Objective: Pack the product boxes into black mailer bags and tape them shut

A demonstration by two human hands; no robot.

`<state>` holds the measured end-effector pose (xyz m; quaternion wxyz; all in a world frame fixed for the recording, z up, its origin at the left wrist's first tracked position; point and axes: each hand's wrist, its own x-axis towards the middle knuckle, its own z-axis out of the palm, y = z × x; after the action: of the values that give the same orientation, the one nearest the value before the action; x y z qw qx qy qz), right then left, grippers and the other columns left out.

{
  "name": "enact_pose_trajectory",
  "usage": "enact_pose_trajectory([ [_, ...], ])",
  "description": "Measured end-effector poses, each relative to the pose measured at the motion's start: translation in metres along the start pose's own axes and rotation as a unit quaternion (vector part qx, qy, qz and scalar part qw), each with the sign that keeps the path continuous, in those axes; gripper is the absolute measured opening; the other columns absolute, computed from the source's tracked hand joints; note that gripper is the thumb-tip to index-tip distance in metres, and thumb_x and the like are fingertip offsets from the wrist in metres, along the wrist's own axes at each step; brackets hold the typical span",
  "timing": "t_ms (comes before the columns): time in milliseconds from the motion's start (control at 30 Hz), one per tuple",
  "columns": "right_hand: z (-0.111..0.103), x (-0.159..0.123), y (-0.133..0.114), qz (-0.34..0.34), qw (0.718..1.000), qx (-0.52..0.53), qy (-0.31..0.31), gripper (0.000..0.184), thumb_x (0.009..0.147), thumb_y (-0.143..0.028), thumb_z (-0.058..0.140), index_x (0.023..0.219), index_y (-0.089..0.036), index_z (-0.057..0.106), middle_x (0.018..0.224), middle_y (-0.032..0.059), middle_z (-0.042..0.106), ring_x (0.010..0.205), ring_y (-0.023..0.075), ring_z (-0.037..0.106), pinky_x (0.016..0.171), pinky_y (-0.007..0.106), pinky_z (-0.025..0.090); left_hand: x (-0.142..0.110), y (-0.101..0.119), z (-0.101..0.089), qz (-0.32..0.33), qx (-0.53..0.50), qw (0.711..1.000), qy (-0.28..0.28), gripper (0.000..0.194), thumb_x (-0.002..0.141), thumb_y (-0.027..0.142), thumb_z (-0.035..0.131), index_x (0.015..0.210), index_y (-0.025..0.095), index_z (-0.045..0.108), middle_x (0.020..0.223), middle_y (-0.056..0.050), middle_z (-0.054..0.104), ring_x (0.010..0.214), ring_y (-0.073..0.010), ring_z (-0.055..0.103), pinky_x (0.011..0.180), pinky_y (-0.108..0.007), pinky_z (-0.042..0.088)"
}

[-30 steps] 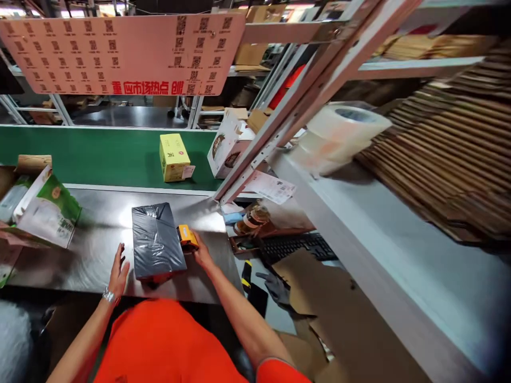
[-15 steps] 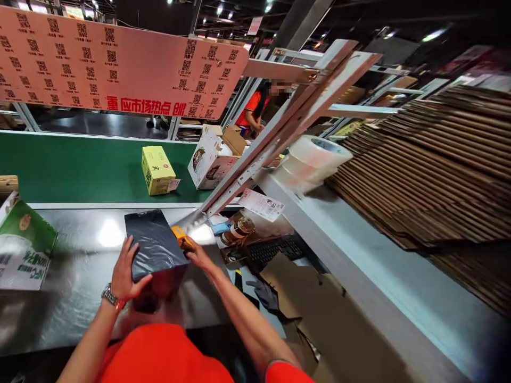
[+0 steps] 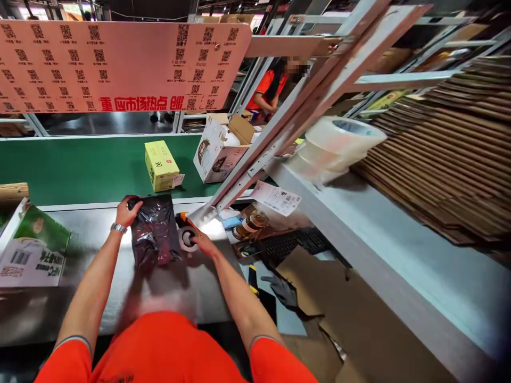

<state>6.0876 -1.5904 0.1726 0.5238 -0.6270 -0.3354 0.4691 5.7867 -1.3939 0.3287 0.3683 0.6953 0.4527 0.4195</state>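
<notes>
A package [image 3: 155, 234] wrapped in shiny black plastic stands on the metal worktop [image 3: 96, 276], a crumpled side facing me. My left hand [image 3: 128, 210] is closed over its far left corner, fingers partly hidden behind it. My right hand [image 3: 204, 243] grips an orange and black tape dispenser [image 3: 187, 234], whose roll faces me. The dispenser is close beside the package's right side; whether they touch, I cannot tell.
A yellow box [image 3: 162, 167] and an open white carton [image 3: 219, 151] sit on the green conveyor belt [image 3: 80, 165]. At left stands a green-and-white carton [image 3: 35, 250]. Clear tape rolls [image 3: 339, 143] and stacked cardboard [image 3: 435, 154] occupy the right shelf. A metal post [image 3: 275, 138] rises ahead; beyond it is a person [image 3: 267, 93].
The package has been turned, bringing a crumpled side toward me. My left hand has shifted from its near left side to its far corner. The tape dispenser has rotated, showing its roll.
</notes>
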Motion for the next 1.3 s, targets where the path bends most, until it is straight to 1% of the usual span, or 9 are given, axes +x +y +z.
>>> enact_pose_trajectory([
  [167,-0.019,-0.09,0.06,0.057,0.998,0.009,0.002,0.055,0.059,-0.032,0.07,0.111,-0.02,0.081,0.11,0.0099,0.084,0.111,0.0357,0.075,0.11,0.058,0.057,0.01,0.013,0.004,-0.024,0.034,0.998,0.054,0.015,0.083,0.031,0.078,0.094,0.021,0.077,0.105,-0.01,0.084,0.105,-0.0259,0.078,0.103,-0.038,0.058],
  [333,0.008,-0.169,0.102,0.046,0.999,0.005,-0.017,0.067,0.066,-0.036,0.068,0.132,-0.025,0.076,0.127,0.0081,0.081,0.124,0.0346,0.072,0.119,0.055,0.052,-0.003,0.027,0.007,-0.051,0.051,0.988,0.134,0.02,0.084,0.028,0.078,0.1,0.015,0.08,0.106,-0.012,0.084,0.104,-0.0242,0.077,0.101,-0.034,0.058],
  [500,0.044,-0.202,0.118,0.038,0.999,-0.011,0.013,0.076,0.073,-0.039,0.06,0.147,-0.026,0.067,0.137,0.0094,0.076,0.132,0.0348,0.068,0.12,0.053,0.052,-0.02,0.035,0.01,-0.147,0.111,0.948,0.26,0.03,0.09,0.025,0.075,0.115,0.011,0.08,0.122,-0.017,0.083,0.117,-0.0289,0.076,0.111,-0.04,0.056],
  [633,0.067,-0.22,0.119,0.03,0.998,-0.045,0.022,0.086,0.081,-0.043,0.058,0.165,-0.028,0.047,0.15,0.009,0.069,0.141,0.0339,0.063,0.125,0.053,0.048,-0.064,0.031,0.005,-0.161,0.148,0.921,0.322,0.036,0.098,0.027,0.066,0.129,0.01,0.075,0.14,-0.021,0.076,0.135,-0.0294,0.069,0.122,-0.041,0.048],
  [767,0.108,-0.239,0.11,0.046,0.998,-0.034,-0.001,0.089,0.085,-0.044,0.056,0.169,-0.022,0.038,0.153,0.0136,0.066,0.142,0.0344,0.063,0.125,0.052,0.048,-0.093,0.024,0.001,-0.169,0.165,0.92,0.311,0.037,0.102,0.028,0.062,0.133,0.011,0.073,0.144,-0.02,0.074,0.138,-0.0267,0.068,0.123,-0.038,0.047],
  [900,0.148,-0.253,0.101,0.05,0.998,-0.019,0.03,0.093,0.088,-0.044,0.053,0.174,-0.023,0.025,0.166,0.0135,0.054,0.155,0.0334,0.052,0.132,0.051,0.041,-0.078,0.021,-0.008,-0.183,0.165,0.932,0.266,0.039,0.098,0.033,0.07,0.13,0.011,0.075,0.142,-0.021,0.076,0.137,-0.0301,0.069,0.123,-0.042,0.048],
  [1000,0.167,-0.268,0.11,0.05,0.996,-0.012,0.076,0.095,0.089,-0.047,0.053,0.175,-0.021,0.022,0.173,0.0133,0.046,0.163,0.0331,0.042,0.137,0.052,0.032,-0.064,0.019,-0.022,-0.197,0.168,0.939,0.228,0.041,0.096,0.035,0.071,0.128,0.01,0.077,0.141,-0.025,0.075,0.138,-0.0348,0.069,0.122,-0.048,0.048],
  [1167,0.209,-0.299,0.141,0.054,0.995,0.032,0.077,0.098,0.083,-0.05,0.061,0.173,-0.024,0.031,0.172,0.0114,0.05,0.158,0.0342,0.049,0.134,0.051,0.037,-0.073,0.002,-0.053,-0.239,0.196,0.933,0.183,0.046,0.101,0.037,0.06,0.129,0.004,0.077,0.139,-0.033,0.073,0.134,-0.04,0.07,0.113,-0.052,0.052],
  [1300,0.249,-0.285,0.132,0.032,0.991,0.06,0.12,0.097,0.076,-0.047,0.065,0.167,-0.017,0.047,0.161,0.0146,0.062,0.148,0.0357,0.059,0.127,0.049,0.045,-0.114,-0.013,-0.086,-0.237,0.237,0.934,0.122,0.047,0.101,0.045,0.059,0.125,0.011,0.081,0.133,-0.025,0.079,0.13,-0.0361,0.073,0.103,-0.041,0.055],
])
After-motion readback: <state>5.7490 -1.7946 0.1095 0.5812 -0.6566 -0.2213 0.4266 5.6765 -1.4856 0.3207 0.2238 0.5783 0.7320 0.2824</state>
